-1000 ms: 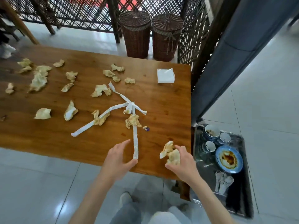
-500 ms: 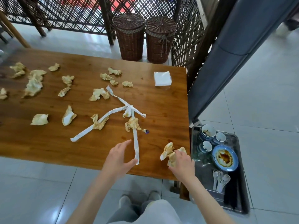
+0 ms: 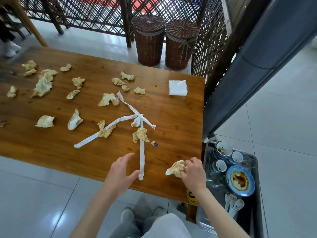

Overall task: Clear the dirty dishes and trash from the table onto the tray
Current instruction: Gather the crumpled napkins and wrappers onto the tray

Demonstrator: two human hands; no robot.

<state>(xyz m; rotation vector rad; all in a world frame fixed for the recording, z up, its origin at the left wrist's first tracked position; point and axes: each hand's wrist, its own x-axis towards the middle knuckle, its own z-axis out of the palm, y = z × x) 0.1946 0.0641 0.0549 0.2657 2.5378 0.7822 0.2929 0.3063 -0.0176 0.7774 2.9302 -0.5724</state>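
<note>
- Since 1 s ago: right hand (image 3: pixel 193 170) has slid w/ its crumpled napkin wad (image 3: pixel 175 168) toward the table's near right corner, closer to the tray; left hand (image 3: pixel 120 172) barely shifted, still at the strip's near end.
- Right hand: fingers curled over the stained wad, gripping it on the table (image 3: pixel 180 117) just inside the right edge.
- Left hand: fingers spread, relaxed; thumb tip just beside or touching the near end of a white paper strip (image 3: pixel 142 158) — can't tell which; holds nothing.
- Strip runs from near edge toward table centre, where it crosses two other white strips (image 3: pixel 109 127) in a fan shape.
- Many more soiled napkin scraps (image 3: pixel 42 86) are scattered over the centre and left half of the table; one scrap (image 3: pixel 140 134) lies on the strip.
- Small purple-ish bit (image 3: pixel 154 143) sits right of that scrap.
- Clean white napkin stack (image 3: pixel 177 87) near far right corner.
- Metal tray (image 3: pixel 253 158) sits below the table's right edge, apart from it: holds stacked blue-white cups (image 3: pixel 223 150), a blue plate (image 3: pixel 240 181) w/ brown sauce, white spoons (image 3: pixel 233 203) at its near end.
- Two wicker baskets (image 3: pixel 148 42) stand on the floor past the far edge, against a lattice screen (image 3: pixel 85 12).
</note>
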